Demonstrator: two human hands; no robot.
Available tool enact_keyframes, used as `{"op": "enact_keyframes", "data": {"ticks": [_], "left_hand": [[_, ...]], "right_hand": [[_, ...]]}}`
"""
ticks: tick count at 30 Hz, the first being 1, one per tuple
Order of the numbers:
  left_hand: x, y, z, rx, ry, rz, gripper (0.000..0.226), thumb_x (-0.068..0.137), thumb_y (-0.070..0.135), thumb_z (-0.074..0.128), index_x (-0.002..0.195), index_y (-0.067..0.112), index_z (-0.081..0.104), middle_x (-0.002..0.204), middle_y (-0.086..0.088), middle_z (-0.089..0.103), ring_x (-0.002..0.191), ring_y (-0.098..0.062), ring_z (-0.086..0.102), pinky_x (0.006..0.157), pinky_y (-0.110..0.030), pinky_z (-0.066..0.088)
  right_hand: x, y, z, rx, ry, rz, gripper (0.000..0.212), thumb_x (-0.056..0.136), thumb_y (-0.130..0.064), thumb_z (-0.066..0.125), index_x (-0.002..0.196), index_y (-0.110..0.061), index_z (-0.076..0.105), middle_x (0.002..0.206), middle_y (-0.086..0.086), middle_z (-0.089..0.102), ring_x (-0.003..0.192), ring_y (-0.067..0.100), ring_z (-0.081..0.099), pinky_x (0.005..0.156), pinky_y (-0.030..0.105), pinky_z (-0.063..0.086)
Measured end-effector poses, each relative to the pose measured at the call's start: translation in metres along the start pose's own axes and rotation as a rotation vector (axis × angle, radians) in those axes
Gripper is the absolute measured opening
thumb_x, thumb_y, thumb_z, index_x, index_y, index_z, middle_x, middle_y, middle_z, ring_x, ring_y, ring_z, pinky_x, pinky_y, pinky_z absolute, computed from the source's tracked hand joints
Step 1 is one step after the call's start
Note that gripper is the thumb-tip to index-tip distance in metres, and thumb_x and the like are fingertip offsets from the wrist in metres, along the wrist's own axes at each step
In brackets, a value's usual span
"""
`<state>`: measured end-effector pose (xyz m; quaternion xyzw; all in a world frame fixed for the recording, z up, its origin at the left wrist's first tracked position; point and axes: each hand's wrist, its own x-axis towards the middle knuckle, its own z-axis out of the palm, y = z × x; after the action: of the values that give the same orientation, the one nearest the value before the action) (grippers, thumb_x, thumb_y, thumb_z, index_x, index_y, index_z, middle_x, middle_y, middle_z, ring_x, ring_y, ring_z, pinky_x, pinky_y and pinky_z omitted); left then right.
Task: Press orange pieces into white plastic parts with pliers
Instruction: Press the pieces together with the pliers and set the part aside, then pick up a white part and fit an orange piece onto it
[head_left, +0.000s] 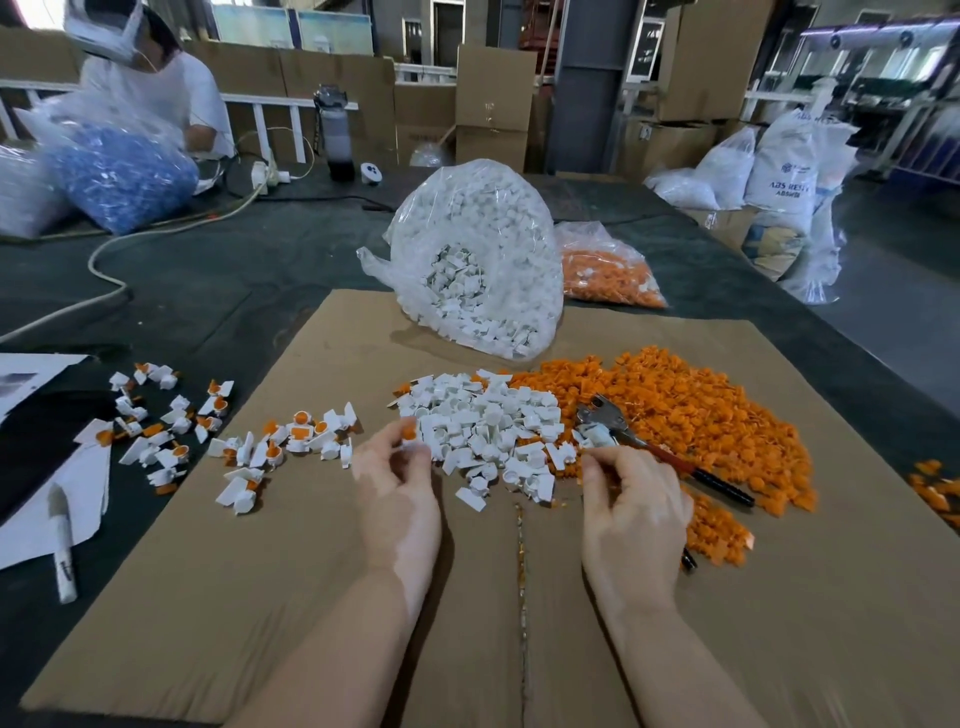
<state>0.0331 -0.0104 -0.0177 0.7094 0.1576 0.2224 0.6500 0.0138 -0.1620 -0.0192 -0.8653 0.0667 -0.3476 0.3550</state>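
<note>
I see bare brown cardboard sheet (291, 597) around both forearms, open for passing. Ahead, the loose white plastic parts pile (483, 431) touches the heaped orange plastic pieces (691, 410), which block the right side. The clear plastic bag of white parts (483, 249) stands behind. Scattered white-and-orange assembled parts (280, 447) crowd the left.

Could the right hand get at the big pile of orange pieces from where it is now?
Probably yes. The orange pile lies just beside the right hand with nothing between, though its fingers are holding the pliers.
</note>
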Motion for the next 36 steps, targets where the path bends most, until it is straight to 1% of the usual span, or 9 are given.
{"op": "enact_keyframes", "data": {"ticks": [4, 11, 17, 20, 23, 26, 28, 32, 36], "left_hand": [[0.003, 0.002, 0.003, -0.024, 0.048, -0.104, 0.051, 0.093, 0.007, 0.052, 0.141, 0.011, 0.035, 0.123, -0.001, 0.029, 0.098, -0.006, 0.051, 0.068, 0.007, 0.029], [0.017, 0.001, -0.004, 0.116, 0.002, -0.209, 0.066, 0.092, 0.013, 0.056, 0.147, 0.009, 0.02, 0.149, -0.006, 0.014, 0.127, -0.019, 0.039, 0.095, -0.019, 0.028], [0.015, 0.001, -0.01, 0.333, -0.053, -0.109, 0.059, 0.094, 0.01, 0.049, 0.146, 0.009, 0.022, 0.157, -0.003, 0.003, 0.132, -0.023, 0.031, 0.098, -0.018, 0.022], [0.011, -0.005, -0.009, 0.41, -0.063, -0.011, 0.061, 0.093, 0.01, 0.05, 0.147, 0.015, 0.023, 0.158, -0.003, -0.005, 0.144, -0.018, 0.006, 0.112, -0.026, 0.01], [0.008, -0.013, -0.009, 0.472, -0.015, 0.133, 0.05, 0.087, 0.009, 0.061, 0.133, 0.021, 0.049, 0.155, -0.004, 0.015, 0.142, -0.013, 0.004, 0.115, -0.037, 0.008], [0.003, -0.015, -0.008, 0.511, -0.006, 0.27, 0.012, 0.079, 0.021, 0.071, 0.088, 0.029, 0.068, 0.108, 0.009, 0.048, 0.112, -0.011, 0.03, 0.103, -0.037, 0.028], [0.001, -0.013, -0.007, 0.623, -0.066, 0.319, 0.009, 0.075, 0.041, 0.072, 0.074, 0.035, 0.066, 0.087, 0.02, 0.042, 0.09, -0.002, 0.026, 0.084, -0.024, 0.015], [0.0, -0.014, -0.003, 0.885, -0.231, 0.364, 0.036, 0.073, 0.064, 0.061, 0.095, 0.036, 0.068, 0.091, 0.019, 0.037, 0.093, -0.002, 0.025, 0.072, -0.022, 0.007], [0.001, -0.012, -0.003, 0.802, -0.278, 0.377, 0.023, 0.079, 0.049, 0.066, 0.097, 0.035, 0.064, 0.093, 0.018, 0.039, 0.092, -0.003, 0.025, 0.074, -0.021, 0.011]], "right_hand": [[0.004, 0.004, -0.002, -0.144, 0.084, 0.164, 0.012, 0.088, -0.011, 0.06, 0.096, -0.016, 0.069, 0.097, -0.001, 0.066, 0.097, 0.024, 0.05, 0.086, 0.036, 0.024], [0.003, 0.006, 0.003, -0.354, -0.003, 0.169, 0.017, 0.089, -0.012, 0.058, 0.101, -0.016, 0.07, 0.104, 0.003, 0.064, 0.102, 0.026, 0.048, 0.085, 0.039, 0.023], [0.004, 0.002, 0.004, -0.56, -0.143, 0.153, 0.021, 0.088, -0.035, 0.058, 0.102, -0.023, 0.069, 0.11, -0.002, 0.056, 0.105, 0.021, 0.041, 0.085, 0.038, 0.02], [0.004, 0.002, 0.004, -0.619, -0.195, 0.137, 0.027, 0.09, -0.043, 0.053, 0.109, -0.029, 0.065, 0.113, -0.004, 0.049, 0.107, 0.019, 0.036, 0.087, 0.037, 0.019], [0.005, 0.003, 0.005, -0.618, -0.192, 0.127, 0.025, 0.09, -0.04, 0.055, 0.11, -0.029, 0.064, 0.114, -0.003, 0.048, 0.108, 0.019, 0.035, 0.087, 0.037, 0.018], [0.005, 0.004, 0.006, -0.615, -0.198, 0.138, 0.025, 0.09, -0.039, 0.055, 0.11, -0.027, 0.063, 0.114, -0.002, 0.049, 0.109, 0.02, 0.036, 0.088, 0.037, 0.018], [0.005, 0.005, 0.006, -0.61, -0.205, 0.139, 0.025, 0.09, -0.039, 0.055, 0.111, -0.027, 0.061, 0.115, -0.002, 0.049, 0.11, 0.019, 0.036, 0.088, 0.037, 0.017], [0.003, 0.004, 0.007, -0.549, -0.175, 0.079, 0.019, 0.083, -0.024, 0.067, 0.101, -0.017, 0.065, 0.106, 0.005, 0.058, 0.104, 0.027, 0.045, 0.088, 0.039, 0.018], [0.001, 0.001, 0.009, -0.386, -0.058, -0.075, 0.022, 0.066, -0.004, 0.081, 0.08, -0.008, 0.064, 0.074, 0.007, 0.064, 0.078, 0.033, 0.058, 0.081, 0.041, 0.027]]}}
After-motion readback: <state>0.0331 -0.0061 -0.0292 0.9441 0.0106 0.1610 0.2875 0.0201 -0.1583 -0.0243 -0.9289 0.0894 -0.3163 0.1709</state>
